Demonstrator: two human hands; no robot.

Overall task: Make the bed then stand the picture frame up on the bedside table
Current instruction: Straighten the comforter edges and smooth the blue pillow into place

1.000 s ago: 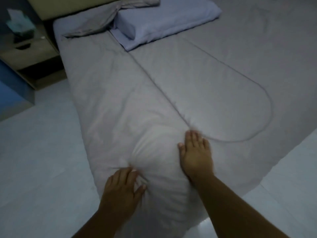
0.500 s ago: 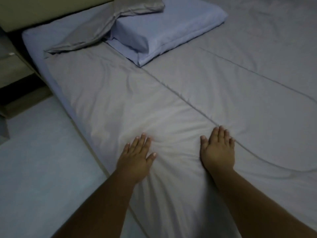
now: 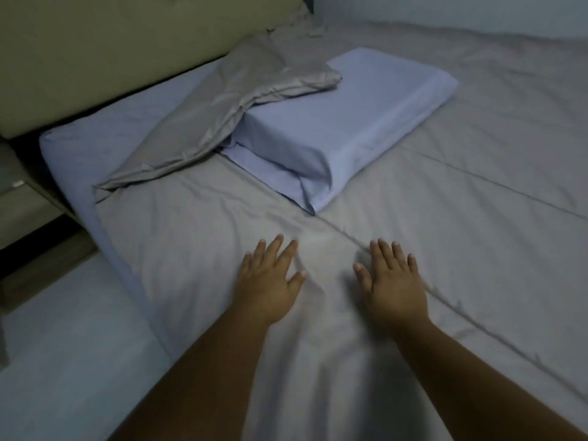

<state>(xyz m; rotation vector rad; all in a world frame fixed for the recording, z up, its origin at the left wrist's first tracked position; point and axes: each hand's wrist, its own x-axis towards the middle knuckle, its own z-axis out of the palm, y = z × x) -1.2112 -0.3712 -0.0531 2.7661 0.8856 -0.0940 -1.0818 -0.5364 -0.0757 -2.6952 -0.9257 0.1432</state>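
A grey duvet (image 3: 445, 192) covers the bed, its top left corner folded back in a crumpled flap (image 3: 203, 122) over the pale blue sheet (image 3: 95, 144). A pale blue pillow (image 3: 343, 122) lies on the duvet near the head of the bed. My left hand (image 3: 270, 278) and my right hand (image 3: 393, 281) press flat on the duvet, fingers spread, just below the pillow. Neither hand holds anything. The bedside table (image 3: 19, 202) shows only as a sliver at the left edge. No picture frame is in view.
An olive padded headboard (image 3: 111, 52) stands behind the bed. Pale floor (image 3: 63, 361) runs along the bed's left side. A raised seam (image 3: 477, 300) crosses the duvet to the right of my right hand.
Both hands have slid up the duvet from the bed's foot toward the pillow, flattening the bulge. The view has moved toward the headboard, and the bedside table has almost left the frame.
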